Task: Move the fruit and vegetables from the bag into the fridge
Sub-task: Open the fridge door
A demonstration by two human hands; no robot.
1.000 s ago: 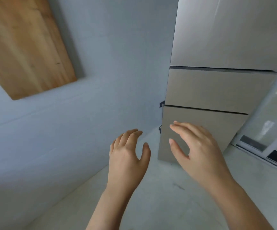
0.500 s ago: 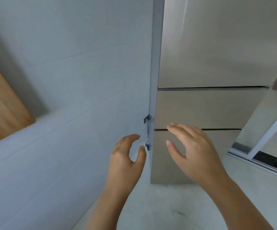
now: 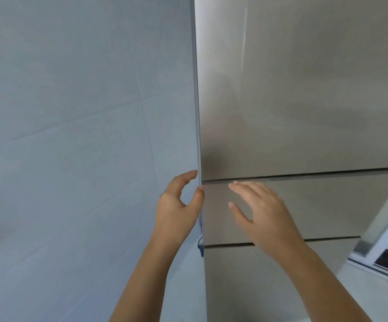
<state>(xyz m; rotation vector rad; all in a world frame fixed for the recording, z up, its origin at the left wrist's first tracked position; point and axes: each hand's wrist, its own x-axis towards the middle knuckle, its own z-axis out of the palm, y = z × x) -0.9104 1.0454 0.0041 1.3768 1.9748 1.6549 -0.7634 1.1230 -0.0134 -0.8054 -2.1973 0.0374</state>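
— Where was the fridge (image 3: pixel 304 101) when you reached for it?

— Right in front of me, filling the right half of my view, its front shut. I could count 3 panels: a tall upper door, a middle drawer front and a lower one, with 2 dark seams between them. The grey tiled wall (image 3: pixel 72 135) ran along its left side.

— And your hands?

— My left hand (image 3: pixel 176 205) was at the fridge's left edge, level with the upper seam. The fingers curled toward the edge and the thumb lay against it, but I cannot tell whether they had a real grip on it. My right hand (image 3: pixel 265 210) was spread wide, fingers apart, in front of the middle drawer front, holding nothing.

— The bag, the produce?

— Neither was in view.

— Anything else?

— A white-framed sliding door (image 3: pixel 383 247) at the lower right.
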